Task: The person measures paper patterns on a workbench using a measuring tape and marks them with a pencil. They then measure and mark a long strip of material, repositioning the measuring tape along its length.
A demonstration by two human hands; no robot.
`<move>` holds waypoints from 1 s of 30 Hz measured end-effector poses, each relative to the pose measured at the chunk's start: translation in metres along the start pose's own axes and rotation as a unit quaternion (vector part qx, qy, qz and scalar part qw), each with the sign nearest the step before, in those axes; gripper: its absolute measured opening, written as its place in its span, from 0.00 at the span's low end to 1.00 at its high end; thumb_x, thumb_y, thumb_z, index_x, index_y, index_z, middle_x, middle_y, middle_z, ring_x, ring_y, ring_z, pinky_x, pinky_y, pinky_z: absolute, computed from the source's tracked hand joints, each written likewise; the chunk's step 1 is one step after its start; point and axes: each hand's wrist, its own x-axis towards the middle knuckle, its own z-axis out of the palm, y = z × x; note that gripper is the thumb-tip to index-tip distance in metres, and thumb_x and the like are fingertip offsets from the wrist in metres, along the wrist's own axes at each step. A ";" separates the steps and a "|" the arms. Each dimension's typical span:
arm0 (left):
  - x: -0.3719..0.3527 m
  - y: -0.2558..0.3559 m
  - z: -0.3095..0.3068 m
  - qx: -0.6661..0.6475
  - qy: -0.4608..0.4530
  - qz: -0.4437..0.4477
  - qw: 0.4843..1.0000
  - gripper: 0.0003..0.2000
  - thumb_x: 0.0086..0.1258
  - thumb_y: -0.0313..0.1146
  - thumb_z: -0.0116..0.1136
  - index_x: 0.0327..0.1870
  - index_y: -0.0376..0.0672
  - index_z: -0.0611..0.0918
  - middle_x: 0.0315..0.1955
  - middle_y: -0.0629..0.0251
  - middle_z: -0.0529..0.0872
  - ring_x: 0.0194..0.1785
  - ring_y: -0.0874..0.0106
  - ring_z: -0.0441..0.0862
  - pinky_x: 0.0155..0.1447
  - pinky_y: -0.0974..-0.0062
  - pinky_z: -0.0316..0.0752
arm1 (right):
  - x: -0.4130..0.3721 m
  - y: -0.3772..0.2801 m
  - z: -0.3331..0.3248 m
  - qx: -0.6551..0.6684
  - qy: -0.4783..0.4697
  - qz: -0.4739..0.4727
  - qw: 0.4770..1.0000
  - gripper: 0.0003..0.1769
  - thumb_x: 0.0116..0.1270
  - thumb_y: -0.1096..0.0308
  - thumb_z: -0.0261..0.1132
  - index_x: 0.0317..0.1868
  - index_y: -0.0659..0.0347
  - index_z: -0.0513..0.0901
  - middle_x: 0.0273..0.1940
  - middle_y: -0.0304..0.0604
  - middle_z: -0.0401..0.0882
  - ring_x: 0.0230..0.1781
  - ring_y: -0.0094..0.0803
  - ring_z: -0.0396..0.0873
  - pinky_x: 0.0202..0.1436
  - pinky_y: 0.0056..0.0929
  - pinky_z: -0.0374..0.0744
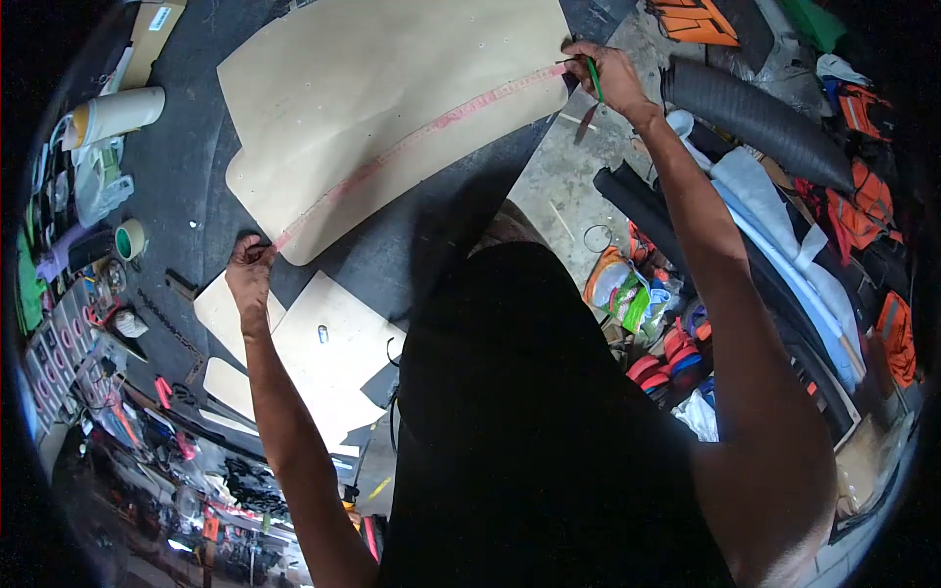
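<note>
A pinkish-red measuring tape runs slantwise across a large beige sheet of card or similar stiff material on the dark table. My left hand is closed on the tape's lower-left end, beside the sheet's bottom corner. At the sheet's right edge, my right hand pinches the other end. A slim green pen-like object also sits between the fingers of that hand. Near my left forearm lie smaller pale sheets, with a small metallic object resting on one.
A white roll and a roll of tape stand on the dark table at the left. On the right, a black corrugated roll, orange bags and rolled materials crowd the concrete floor.
</note>
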 end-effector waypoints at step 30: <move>-0.005 0.019 0.003 -0.011 -0.008 -0.056 0.998 0.16 0.65 0.16 0.68 0.54 0.33 0.81 0.43 0.63 0.88 0.45 0.72 0.86 0.58 0.76 0.80 | 0.004 0.026 -0.001 0.085 0.008 -0.017 0.996 0.06 0.73 0.71 0.70 0.46 0.60 0.83 0.31 0.33 0.83 0.30 0.18 0.77 0.38 0.26 0.81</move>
